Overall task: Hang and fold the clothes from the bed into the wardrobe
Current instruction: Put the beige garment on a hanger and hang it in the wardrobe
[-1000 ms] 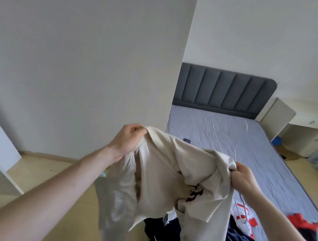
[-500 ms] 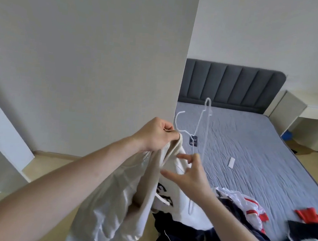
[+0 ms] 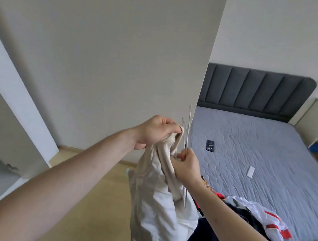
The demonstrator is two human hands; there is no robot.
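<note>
Left hand gripping cream sweatshirt collar; right hand pinching white hanger beside collar, above bed.

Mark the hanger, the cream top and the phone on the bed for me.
hanger (image 3: 189, 122), head view, upper wire.
cream top (image 3: 159, 206), head view, hanging body.
phone (image 3: 210, 145), head view, its back.

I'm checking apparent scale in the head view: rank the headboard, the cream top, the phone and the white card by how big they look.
1. Headboard and cream top look alike; the top is nearer the camera, so unranked.
2. Phone.
3. White card, slightly smaller.
</note>
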